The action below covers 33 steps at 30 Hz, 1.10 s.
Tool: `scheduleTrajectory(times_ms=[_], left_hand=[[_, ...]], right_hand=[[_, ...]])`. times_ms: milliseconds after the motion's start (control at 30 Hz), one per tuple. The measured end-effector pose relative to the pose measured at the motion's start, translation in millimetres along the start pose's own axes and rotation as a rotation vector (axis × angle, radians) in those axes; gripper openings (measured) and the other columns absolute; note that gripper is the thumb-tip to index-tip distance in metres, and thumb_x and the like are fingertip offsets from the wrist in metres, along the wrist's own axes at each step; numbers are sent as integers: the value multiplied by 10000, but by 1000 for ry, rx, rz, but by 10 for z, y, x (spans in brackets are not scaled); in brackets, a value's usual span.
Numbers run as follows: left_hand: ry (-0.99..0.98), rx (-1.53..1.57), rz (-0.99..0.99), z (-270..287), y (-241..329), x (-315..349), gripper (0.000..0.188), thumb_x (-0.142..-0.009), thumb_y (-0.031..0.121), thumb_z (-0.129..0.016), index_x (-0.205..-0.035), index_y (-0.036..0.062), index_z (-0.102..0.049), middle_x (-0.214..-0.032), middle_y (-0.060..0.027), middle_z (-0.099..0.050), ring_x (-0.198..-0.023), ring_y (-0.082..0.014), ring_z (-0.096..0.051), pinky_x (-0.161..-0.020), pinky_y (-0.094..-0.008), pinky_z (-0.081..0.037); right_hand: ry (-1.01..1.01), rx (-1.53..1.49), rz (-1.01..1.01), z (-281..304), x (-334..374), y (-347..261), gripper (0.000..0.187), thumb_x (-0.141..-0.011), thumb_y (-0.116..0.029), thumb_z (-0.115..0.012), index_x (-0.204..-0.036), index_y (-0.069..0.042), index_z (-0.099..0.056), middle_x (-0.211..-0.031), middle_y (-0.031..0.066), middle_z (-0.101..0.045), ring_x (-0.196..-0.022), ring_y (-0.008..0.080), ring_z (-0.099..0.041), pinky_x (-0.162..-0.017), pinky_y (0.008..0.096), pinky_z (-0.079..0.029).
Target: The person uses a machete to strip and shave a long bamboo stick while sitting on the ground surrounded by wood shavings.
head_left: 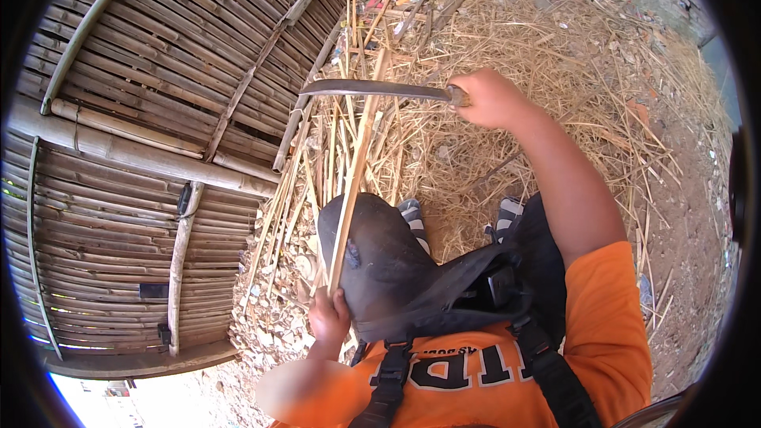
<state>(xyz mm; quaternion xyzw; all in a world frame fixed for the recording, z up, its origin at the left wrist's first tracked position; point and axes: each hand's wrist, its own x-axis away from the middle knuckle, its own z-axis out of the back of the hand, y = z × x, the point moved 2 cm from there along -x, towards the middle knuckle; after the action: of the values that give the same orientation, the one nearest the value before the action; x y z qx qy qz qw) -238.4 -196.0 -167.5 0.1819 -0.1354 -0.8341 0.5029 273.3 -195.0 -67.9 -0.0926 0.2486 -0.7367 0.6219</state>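
My right hand (493,100) is wrapped round the handle of a long machete (388,89), whose dark blade points left with a slightly curved tip. Below it, at the lower left, my left hand (327,315) grips the near end of a pale split bamboo strip (353,166). The strip slants up and away past my dark-clad knee, and the blade crosses it near its far end. Whether the edge touches the strip I cannot tell.
A bamboo slat wall (182,55) rises on the left. Several loose bamboo strips (295,198) lie beside it. Straw-like shavings (547,55) cover the ground ahead, with bits of litter at the back. Pale chips (277,317) lie at the lower left. My sandalled feet (414,218) are below.
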Motion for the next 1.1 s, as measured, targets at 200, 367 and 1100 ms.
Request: scheduleTrajectory(times_ms=[200, 367, 1100], left_hand=[[51, 7, 0, -10, 42, 3, 231, -973, 215, -609, -973, -10, -558, -681, -251, -590, -591, -467, -593, -524, -518, -451], [41, -14, 5, -19, -44, 40, 219, -971, 207, -612, -984, -6, -562, -656, -239, -582, -576, -466, -590, -509, -507, -448], [17, 21, 27, -89, -128, 26, 239, -966, 221, -606, -995, -11, -559, -690, -257, -576, -590, -473, -555, -541, -531, -440]], right_hand=[[-234, -40, 171, -369, -30, -410, 70, -822, -79, -645, -889, -89, -662, -743, 88, -650, -704, 220, -658, -644, 400, -538], [-147, 47, 263, -343, 9, -493, 91, -757, -89, -688, -836, -96, -643, -737, 98, -657, -712, 275, -675, -639, 428, -536], [-103, -108, 76, -388, -65, -144, 269, -760, -108, -696, -1029, -97, -697, -786, 153, -673, -767, 314, -685, -687, 456, -533]])
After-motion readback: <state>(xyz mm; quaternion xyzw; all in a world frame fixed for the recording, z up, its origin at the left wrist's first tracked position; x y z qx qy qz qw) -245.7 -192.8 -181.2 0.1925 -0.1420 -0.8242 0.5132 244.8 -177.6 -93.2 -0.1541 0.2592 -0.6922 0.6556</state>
